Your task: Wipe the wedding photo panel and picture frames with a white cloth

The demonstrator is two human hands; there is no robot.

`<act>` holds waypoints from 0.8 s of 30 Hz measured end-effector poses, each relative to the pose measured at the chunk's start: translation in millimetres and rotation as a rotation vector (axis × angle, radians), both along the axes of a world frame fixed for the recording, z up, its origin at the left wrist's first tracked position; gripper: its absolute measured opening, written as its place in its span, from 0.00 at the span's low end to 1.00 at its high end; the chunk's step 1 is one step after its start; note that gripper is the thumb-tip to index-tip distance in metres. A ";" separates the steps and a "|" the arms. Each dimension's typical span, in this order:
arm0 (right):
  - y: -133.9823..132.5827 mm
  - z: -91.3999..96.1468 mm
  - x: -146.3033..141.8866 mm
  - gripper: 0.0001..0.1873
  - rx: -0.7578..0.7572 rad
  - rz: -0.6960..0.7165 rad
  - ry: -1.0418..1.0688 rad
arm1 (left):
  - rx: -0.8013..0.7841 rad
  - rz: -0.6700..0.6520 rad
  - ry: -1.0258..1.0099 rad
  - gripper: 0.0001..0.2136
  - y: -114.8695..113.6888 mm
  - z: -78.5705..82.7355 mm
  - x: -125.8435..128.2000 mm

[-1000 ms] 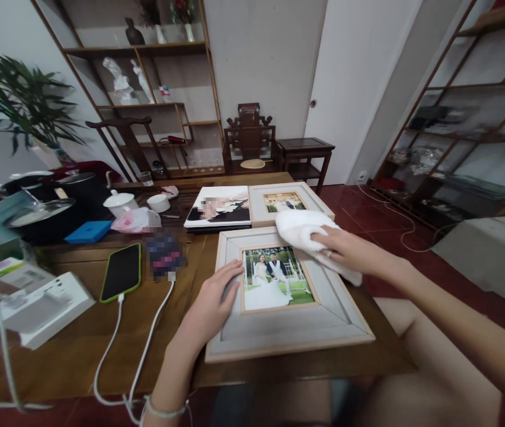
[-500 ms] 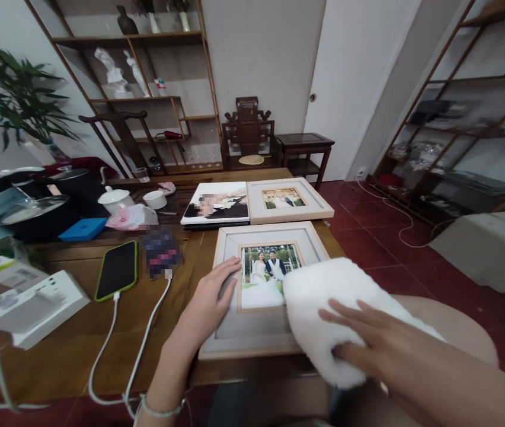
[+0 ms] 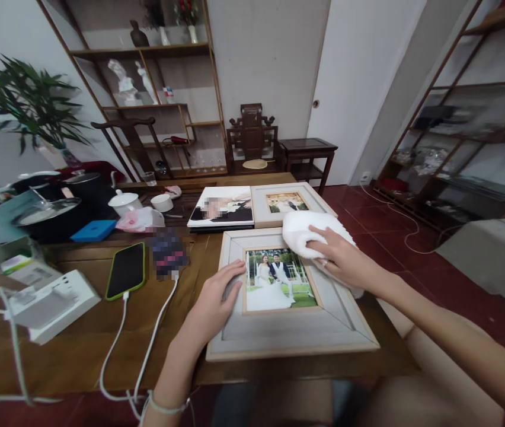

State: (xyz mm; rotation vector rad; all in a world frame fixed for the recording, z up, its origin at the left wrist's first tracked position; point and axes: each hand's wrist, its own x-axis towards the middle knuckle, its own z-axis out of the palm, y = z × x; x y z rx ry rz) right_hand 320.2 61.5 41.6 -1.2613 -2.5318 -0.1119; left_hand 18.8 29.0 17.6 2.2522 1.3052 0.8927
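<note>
A picture frame (image 3: 274, 335) with a pale wide mat and a photo of a couple lies face up at the table's front edge. On its left side rests my left hand (image 3: 214, 299), fingers stretched out and lying flat, with the fingertips at the photo's left edge. My right hand (image 3: 341, 258) grips a fluffy white cloth (image 3: 308, 230), which lies over the frame's far right corner. Part of the cloth hangs behind my hand, and it hides that corner.
Behind are a second picture frame (image 3: 261, 216) and a white-edged photo panel (image 3: 210, 222). To the left, a phone (image 3: 125, 271) and a pixelated object (image 3: 169, 255) have white cables attached. Farther left are a white box (image 3: 63, 311), a blue box (image 3: 93, 230) and a black pot (image 3: 50, 219).
My right hand has carried the white cloth from the frame's near right side to its far right corner, baring the photo's right part. My left hand stays on the frame. The view has shifted slightly.
</note>
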 end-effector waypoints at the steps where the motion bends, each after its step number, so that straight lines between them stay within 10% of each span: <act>1: -5.4 -0.5 -1.9 0.19 -0.002 0.031 -0.010 | 0.001 0.004 0.002 0.14 -0.1 -0.2 0.2; 11: -130.0 15.6 -52.5 0.18 -0.167 0.149 -0.111 | 0.054 0.021 0.019 0.13 2.2 -5.3 2.3; 19: -115.8 -4.6 -119.7 0.10 -0.096 0.255 -0.054 | 0.031 0.026 -0.012 0.15 2.2 -0.2 1.6; 24: -117.8 2.0 -86.3 0.16 -0.175 0.223 -0.083 | 0.035 0.013 -0.025 0.15 2.3 -2.2 0.3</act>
